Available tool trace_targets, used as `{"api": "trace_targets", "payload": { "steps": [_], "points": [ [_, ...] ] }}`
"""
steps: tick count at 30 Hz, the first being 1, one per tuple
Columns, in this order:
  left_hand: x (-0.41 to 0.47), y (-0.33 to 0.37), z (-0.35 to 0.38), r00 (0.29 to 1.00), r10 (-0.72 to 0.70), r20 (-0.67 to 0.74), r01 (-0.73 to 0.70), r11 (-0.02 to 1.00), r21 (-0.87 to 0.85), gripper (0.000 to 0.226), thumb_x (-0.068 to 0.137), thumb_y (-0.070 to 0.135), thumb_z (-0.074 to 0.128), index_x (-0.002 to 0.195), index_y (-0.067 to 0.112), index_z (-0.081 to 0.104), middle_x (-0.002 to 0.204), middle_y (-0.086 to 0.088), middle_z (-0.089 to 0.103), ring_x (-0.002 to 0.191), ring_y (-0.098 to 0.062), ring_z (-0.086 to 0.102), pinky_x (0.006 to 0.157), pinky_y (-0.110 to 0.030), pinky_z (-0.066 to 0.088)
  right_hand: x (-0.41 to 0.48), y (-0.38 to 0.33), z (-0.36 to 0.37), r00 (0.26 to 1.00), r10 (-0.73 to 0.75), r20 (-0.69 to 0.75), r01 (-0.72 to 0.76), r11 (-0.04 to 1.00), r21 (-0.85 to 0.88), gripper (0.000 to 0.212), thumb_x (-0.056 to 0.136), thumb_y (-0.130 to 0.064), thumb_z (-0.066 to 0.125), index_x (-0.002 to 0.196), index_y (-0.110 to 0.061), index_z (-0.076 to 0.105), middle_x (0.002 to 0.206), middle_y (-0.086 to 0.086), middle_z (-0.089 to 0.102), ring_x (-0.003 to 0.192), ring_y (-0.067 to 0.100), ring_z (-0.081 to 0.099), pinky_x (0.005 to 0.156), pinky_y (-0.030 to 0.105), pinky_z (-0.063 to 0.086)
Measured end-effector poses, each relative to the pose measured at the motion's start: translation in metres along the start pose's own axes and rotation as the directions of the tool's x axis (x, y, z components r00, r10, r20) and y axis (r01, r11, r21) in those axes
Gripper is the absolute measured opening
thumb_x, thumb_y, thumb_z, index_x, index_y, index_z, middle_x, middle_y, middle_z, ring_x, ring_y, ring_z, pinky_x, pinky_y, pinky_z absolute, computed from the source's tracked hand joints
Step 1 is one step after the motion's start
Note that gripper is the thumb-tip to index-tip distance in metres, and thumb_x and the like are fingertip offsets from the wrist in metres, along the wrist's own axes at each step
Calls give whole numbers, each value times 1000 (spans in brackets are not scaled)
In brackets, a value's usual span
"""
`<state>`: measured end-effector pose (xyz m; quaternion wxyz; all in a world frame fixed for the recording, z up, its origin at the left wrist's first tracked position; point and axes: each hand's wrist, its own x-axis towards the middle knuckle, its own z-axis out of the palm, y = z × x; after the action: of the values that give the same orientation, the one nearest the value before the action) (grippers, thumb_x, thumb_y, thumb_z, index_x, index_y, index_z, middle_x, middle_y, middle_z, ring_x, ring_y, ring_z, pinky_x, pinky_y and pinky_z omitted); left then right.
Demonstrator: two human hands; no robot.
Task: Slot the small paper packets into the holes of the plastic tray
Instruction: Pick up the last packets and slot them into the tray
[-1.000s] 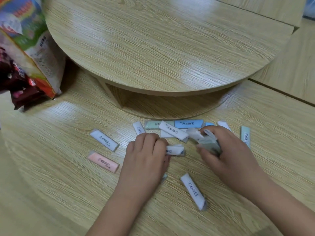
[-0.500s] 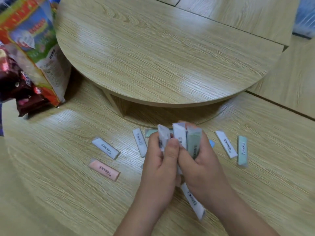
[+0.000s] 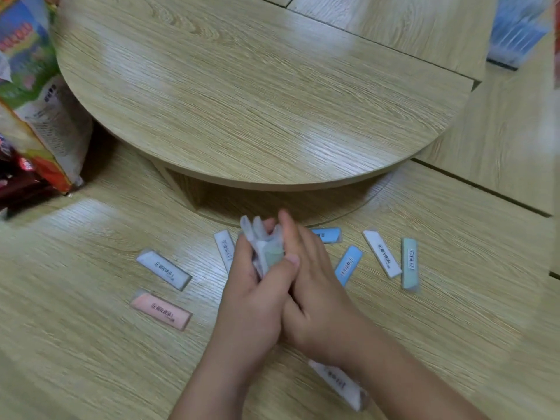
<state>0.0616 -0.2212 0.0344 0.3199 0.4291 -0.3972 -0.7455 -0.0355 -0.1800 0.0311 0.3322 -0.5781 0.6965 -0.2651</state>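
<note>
Bundle of packets [image 3: 266, 248] in the grip: motion-blurred, count indeterminate. White packet [image 3: 336, 384]: partly hidden beneath right forearm [image 3: 409, 377]. Snack bags [image 3: 36, 122]: cut by left edge. Packet print illegible.
</note>
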Motion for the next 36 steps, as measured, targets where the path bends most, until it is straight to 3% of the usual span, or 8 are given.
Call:
{"api": "trace_targets", "payload": {
  "steps": [7, 11, 14, 17, 23, 27, 31, 36],
  "points": [
    [6, 3, 5, 996, 43, -82, -35, 995, 97, 14, 94, 20, 65, 106, 29, 65, 93, 0, 76, 90, -15, 74, 73, -26, 55, -2, 3, -23, 977, -6, 212, 14, 999, -35, 84, 88, -27, 35, 156, -30, -16, 157, -31, -20, 141, -9, -28, 123, 32, -2],
    [1, -1, 0, 997, 28, -68, -18, 989, 144, 21, 82, 18, 77, 98, 28, 68, 78, -4, 73, 63, -21, 66, 57, -30, 53, -25, 27, -51, 990, -69, 127, 57, 994, 89, 74, 89, -21, 44, 156, -39, 19, 160, -33, 5, 151, 0, -6, 120, 34, 11],
    [0, 5, -11, 996, 40, -83, -24, 983, 182, 34, 76, 18, 76, 102, 38, 69, 80, -6, 72, 63, -21, 64, 57, -31, 53, -30, 65, -75, 987, -149, 68, 160, 961, -225, 70, 84, -27, 52, 152, -27, 35, 163, -14, 21, 153, 12, 10, 119, 45, 24],
    [2, 11, -26, 988, 59, -140, -28, 975, 220, 44, 82, 7, 77, 108, 41, 68, 88, -7, 74, 68, -22, 67, 62, -31, 55, -16, 88, -82, 956, -180, 230, 282, 773, -568, 74, 86, -46, 53, 153, -20, 35, 161, -1, 28, 151, 20, 19, 120, 44, 27],
    [1, 16, -41, 976, 39, -214, -1, 985, 174, 36, 85, -2, 70, 108, 25, 63, 78, -7, 70, 63, -25, 62, 59, -37, 52, 8, 87, -68, 955, -212, 205, 295, 684, -668, 58, 94, -52, 40, 141, -20, 49, 131, -1, 53, 119, 20, 51, 102, 39, 44],
    [3, 12, -44, 965, 70, -251, -9, 972, 236, 26, 73, 17, 74, 90, 34, 64, 77, -11, 72, 66, -24, 66, 67, -47, 56, 18, 83, -60, 957, -246, 154, 282, 663, -694, 51, 91, -48, 42, 130, -18, 57, 113, 1, 60, 99, 23, 57, 85, 41, 52],
    [4, 11, -43, 953, 126, -275, -40, 954, 296, 23, 68, 21, 71, 87, 31, 62, 73, -10, 69, 62, -26, 63, 65, -51, 56, 23, 89, -54, 946, -318, 66, 256, 606, -753, 23, 82, -17, 68, 102, -7, 63, 87, 11, 57, 72, 31, 57, 60, 43, 53],
    [-1, 12, -50, 933, 181, -311, -84, 950, 299, 24, 71, 21, 71, 93, 25, 63, 71, -9, 66, 62, -25, 61, 61, -46, 54, 21, 86, -52, 938, -318, -140, 127, 689, -713, 25, 69, 3, 74, 87, -2, 57, 77, 15, 50, 58, 33, 52, 47, 39, 47]
  ]
}}
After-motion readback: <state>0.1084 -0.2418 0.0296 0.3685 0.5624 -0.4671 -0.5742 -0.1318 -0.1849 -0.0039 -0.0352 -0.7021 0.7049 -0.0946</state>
